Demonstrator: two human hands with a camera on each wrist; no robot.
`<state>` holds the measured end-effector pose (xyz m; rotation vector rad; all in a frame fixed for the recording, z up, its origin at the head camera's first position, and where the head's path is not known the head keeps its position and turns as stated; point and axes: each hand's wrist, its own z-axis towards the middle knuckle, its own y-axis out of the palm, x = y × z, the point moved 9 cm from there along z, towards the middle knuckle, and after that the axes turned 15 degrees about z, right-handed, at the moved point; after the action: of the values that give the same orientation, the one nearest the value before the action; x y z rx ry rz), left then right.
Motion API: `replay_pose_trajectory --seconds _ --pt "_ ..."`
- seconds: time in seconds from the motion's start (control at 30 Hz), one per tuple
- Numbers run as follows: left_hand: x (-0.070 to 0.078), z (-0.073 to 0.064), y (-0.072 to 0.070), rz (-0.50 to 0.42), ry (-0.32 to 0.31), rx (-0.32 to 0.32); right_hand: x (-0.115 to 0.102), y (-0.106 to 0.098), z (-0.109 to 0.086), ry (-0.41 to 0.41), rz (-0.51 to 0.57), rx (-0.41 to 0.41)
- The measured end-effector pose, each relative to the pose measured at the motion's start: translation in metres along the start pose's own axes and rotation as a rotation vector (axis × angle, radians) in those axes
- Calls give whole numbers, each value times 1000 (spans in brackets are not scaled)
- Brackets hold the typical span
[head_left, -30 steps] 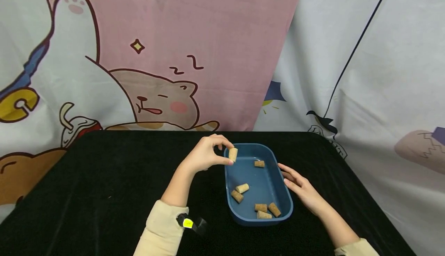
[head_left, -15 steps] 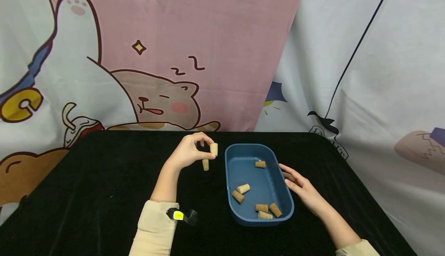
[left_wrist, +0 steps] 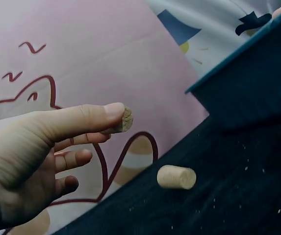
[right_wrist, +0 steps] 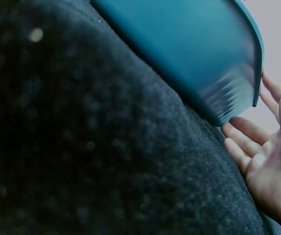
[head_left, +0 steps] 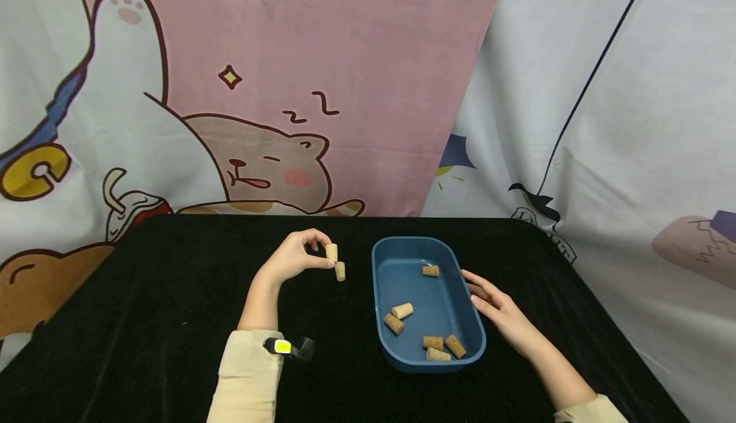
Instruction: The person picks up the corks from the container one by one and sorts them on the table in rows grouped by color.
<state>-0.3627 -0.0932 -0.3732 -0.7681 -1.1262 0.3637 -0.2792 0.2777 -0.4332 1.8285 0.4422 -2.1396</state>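
In the head view my left hand (head_left: 292, 258) pinches a pale cork (head_left: 331, 252) between thumb and fingertips, left of the blue bin. A second pale cork (head_left: 340, 271) stands on the black cloth just below and right of the held one, overlapped by it from this angle. The left wrist view shows the held cork's end (left_wrist: 127, 119) past my thumb and the other cork (left_wrist: 176, 177) apart from it. My right hand (head_left: 501, 313) rests with extended fingers against the right wall of the blue bin (head_left: 425, 366); in the right wrist view its fingertips are at the bin's side.
Inside the bin lie several corks: one (head_left: 430, 271) toward the far end, a pair (head_left: 402, 310) at the left, and a cluster (head_left: 432, 342) at the near right. Black cloth (head_left: 172, 321) covers the table, and a printed curtain (head_left: 379, 91) hangs behind its far edge.
My left hand has carried the pinched cork leftward from over the bin's left rim, then lowered it beside the cork on the cloth. My right hand and the bin have stayed in place.
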Motion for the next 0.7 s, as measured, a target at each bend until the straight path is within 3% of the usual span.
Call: replay_pose_trajectory --seconds 0.4,0.7 --pt "-38 -6 14 -12 -84 -29 1 0 1 7 0 6" --pt "-51 -8 24 -8 -124 -57 3 0 0 25 7 8"
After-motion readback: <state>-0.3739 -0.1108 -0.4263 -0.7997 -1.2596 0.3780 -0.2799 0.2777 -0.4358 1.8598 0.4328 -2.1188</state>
